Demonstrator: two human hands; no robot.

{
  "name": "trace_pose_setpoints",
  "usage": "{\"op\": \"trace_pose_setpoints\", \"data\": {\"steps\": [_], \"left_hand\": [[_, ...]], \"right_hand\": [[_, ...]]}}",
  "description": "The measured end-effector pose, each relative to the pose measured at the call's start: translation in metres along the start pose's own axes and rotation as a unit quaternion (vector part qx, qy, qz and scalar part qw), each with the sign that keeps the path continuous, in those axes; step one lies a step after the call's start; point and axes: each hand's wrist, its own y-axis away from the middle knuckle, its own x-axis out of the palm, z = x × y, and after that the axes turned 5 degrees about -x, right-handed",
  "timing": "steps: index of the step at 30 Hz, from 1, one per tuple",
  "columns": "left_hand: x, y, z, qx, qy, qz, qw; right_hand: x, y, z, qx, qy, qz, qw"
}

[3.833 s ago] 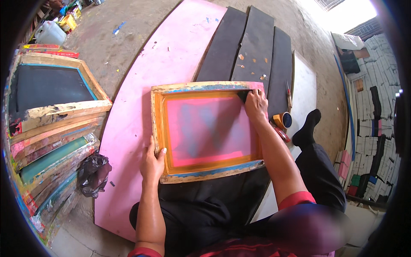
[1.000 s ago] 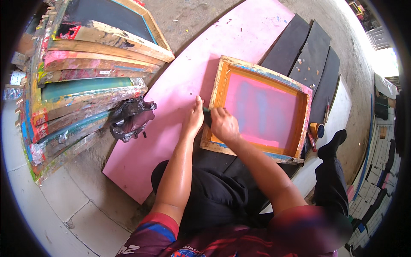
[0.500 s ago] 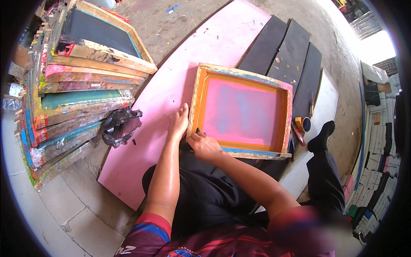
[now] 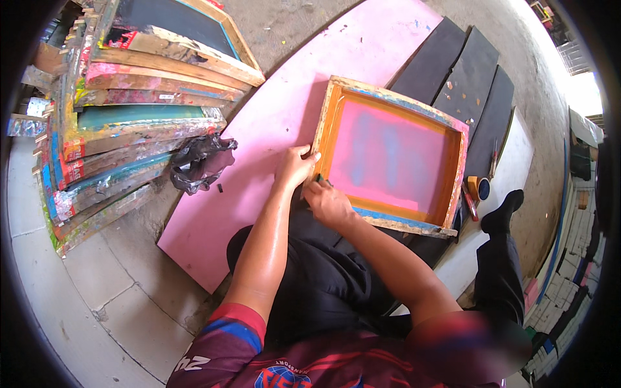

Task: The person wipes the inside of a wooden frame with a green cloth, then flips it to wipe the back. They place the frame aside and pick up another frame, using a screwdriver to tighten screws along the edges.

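A wooden screen printing frame point(image 4: 394, 105) with an orange-stained inner border lies tilted in front of me. Pink shows through its mesh point(image 4: 404, 155), with blurred bluish patches in the middle. My left hand point(image 4: 297, 166) grips the frame's left side, fingers bent over the rim. Just below it, my right hand point(image 4: 328, 204) is closed at the lower left corner. A small dark tip pokes up from its fingers; the rest of that piece is hidden in the grip.
Stacked, paint-smeared screen frames point(image 4: 162, 97) rise at the left, beside a crumpled black plastic bag point(image 4: 200, 161). Under the frame are a pink board point(image 4: 259, 174) and black panels point(image 4: 469, 84). A tape roll point(image 4: 479, 188) and a red-handled tool point(image 4: 470, 205) lie right of the frame.
The left hand's fingers, earlier stretched up along the frame's side, now bend over its rim. The right hand stays closed near the corner. The whole view has shifted, moving the scene rightward in the picture.
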Motion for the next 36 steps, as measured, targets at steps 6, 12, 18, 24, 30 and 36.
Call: {"op": "trace_pose_setpoints", "data": {"steps": [6, 12, 18, 24, 30, 36], "left_hand": [[0.002, -0.01, 0.023, -0.01, 0.011, 0.002, 1.0], [0.008, -0.012, 0.015, 0.01, 0.026, 0.019, 0.999], [0.019, 0.005, 0.013, 0.061, -0.117, -0.026, 0.991], [0.023, 0.017, -0.005, 0.051, -0.176, -0.067, 0.981], [0.032, 0.013, 0.007, 0.025, -0.198, -0.091, 0.976], [0.038, -0.003, 0.049, 0.051, -0.177, -0.129, 0.974]], "right_hand": [[-0.042, -0.006, -0.027, 0.077, -0.212, 0.078, 0.971], [-0.085, 0.047, -0.088, 0.277, -0.43, -0.138, 0.849], [-0.103, 0.101, -0.149, 0.338, -0.344, -0.4, 0.779], [-0.127, 0.178, -0.223, 0.44, -0.236, -0.587, 0.637], [-0.139, 0.227, -0.248, 0.378, 0.055, -0.513, 0.769], [-0.135, 0.197, -0.277, 0.37, 0.097, -0.405, 0.83]]}}
